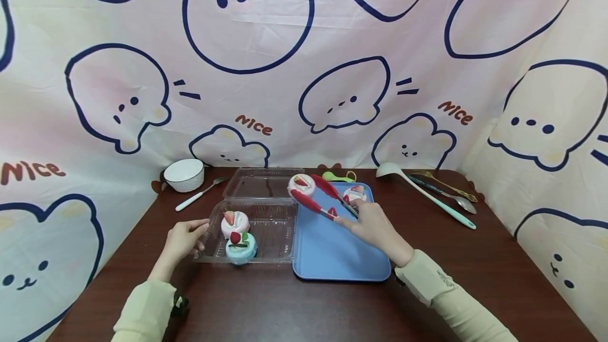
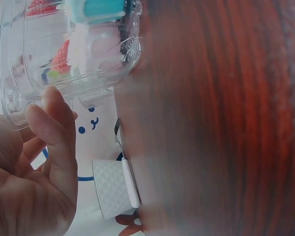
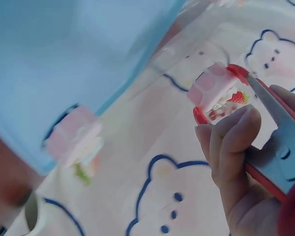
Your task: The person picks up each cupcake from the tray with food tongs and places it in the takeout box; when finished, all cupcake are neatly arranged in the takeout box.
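Note:
My right hand point(image 1: 372, 226) grips red-tipped tongs point(image 1: 306, 200), whose tips hold a small pink cake point(image 1: 301, 186) with a strawberry piece. In the right wrist view this cake point(image 3: 210, 87) is clamped between the tips, off the tray. At the left, my left hand point(image 1: 182, 237) pinches the side rim of a clear plastic box point(image 1: 273, 255); its fingertips are at the rim point(image 2: 64, 88) in the left wrist view. Inside the box sit a pink cake point(image 1: 235, 225) and a blue cake point(image 1: 241, 251). Another pink cake point(image 1: 354, 193) stays on the blue tray point(image 1: 342, 255), partly behind my right hand.
The box's open lid point(image 1: 261, 182) lies behind it. Back left are a white bowl point(image 1: 184, 175) and a white-handled fork point(image 1: 199, 195). A yellow-green utensil point(image 1: 337, 177) lies behind the tray. To the right are a ladle point(image 1: 427, 194) and several metal utensils point(image 1: 456, 199).

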